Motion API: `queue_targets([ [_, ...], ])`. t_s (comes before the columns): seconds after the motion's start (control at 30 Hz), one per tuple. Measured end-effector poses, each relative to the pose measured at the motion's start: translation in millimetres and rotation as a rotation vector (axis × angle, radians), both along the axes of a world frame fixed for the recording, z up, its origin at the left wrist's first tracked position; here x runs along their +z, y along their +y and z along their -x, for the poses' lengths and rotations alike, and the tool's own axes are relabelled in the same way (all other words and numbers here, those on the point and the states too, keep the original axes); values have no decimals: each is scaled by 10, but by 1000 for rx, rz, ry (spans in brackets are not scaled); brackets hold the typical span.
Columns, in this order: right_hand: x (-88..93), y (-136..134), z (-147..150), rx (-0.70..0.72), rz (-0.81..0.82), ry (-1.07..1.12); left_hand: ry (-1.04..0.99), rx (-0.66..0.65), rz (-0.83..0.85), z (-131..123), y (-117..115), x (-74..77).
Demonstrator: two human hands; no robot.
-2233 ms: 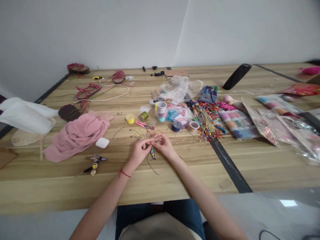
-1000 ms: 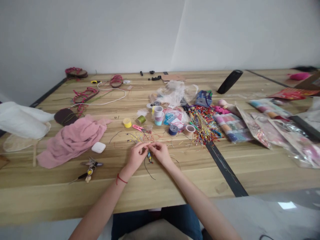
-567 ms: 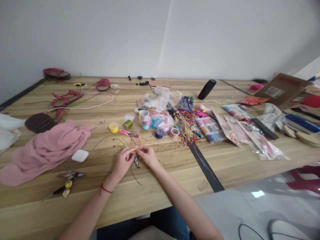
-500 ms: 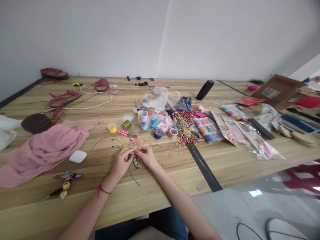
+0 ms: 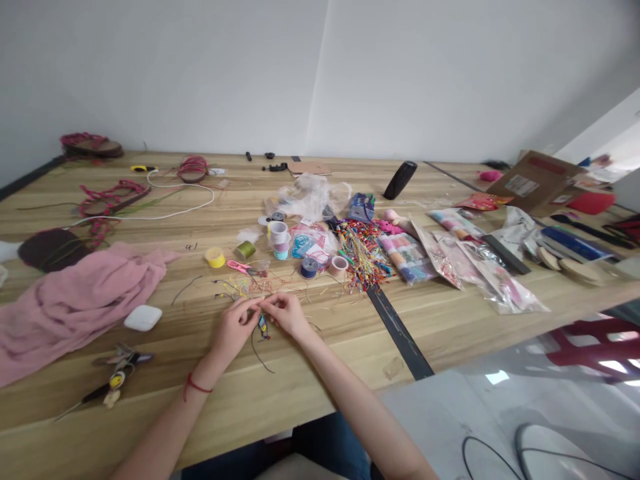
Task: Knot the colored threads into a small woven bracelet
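Observation:
My left hand [image 5: 233,327] and my right hand [image 5: 286,312] meet fingertip to fingertip just above the wooden table [image 5: 320,347], both pinched on a small multicoloured knotted cord piece [image 5: 261,325]. Dark thread tails hang from it onto the wood. A red string circles my left wrist. Loose thread offcuts [image 5: 245,287] lie just beyond my fingers, with pink snips [image 5: 239,267] behind them.
Thread spools [image 5: 279,239], a heap of coloured cords [image 5: 363,250] and clear bags of supplies [image 5: 480,267] fill the middle and right. A pink cloth [image 5: 75,300], a white earbud case [image 5: 143,317] and keys [image 5: 117,373] lie left. A cardboard box [image 5: 537,180] sits far right.
The view has swung to the right, showing the box and more bags. My hands keep their pinch on the cord piece in the same spot on the table.

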State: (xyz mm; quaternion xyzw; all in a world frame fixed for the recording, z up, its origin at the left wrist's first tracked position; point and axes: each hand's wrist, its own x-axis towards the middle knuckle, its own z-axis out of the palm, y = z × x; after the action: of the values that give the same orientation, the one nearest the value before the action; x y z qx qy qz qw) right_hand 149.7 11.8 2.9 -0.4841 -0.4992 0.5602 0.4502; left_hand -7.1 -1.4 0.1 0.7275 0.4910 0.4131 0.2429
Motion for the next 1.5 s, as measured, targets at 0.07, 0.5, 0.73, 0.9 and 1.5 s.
queue_targets([
  [0.07,-21,5,-1,17,12,33,-7,2,6,-1,-1,12],
  [0.5,10,-6,-31,51,21,-9,-13,-1,-13,-28,6,18],
  [0.73,8,-38,-38,-11,-43,-123,-21,5,10,-38,-6,43],
  [0.9,6,-42,-35,0,-76,-123,-47,11,17,-36,2,30],
  [1.5,-12,8,-38,22,2,8,-32,-18,72,-60,-33,80],
])
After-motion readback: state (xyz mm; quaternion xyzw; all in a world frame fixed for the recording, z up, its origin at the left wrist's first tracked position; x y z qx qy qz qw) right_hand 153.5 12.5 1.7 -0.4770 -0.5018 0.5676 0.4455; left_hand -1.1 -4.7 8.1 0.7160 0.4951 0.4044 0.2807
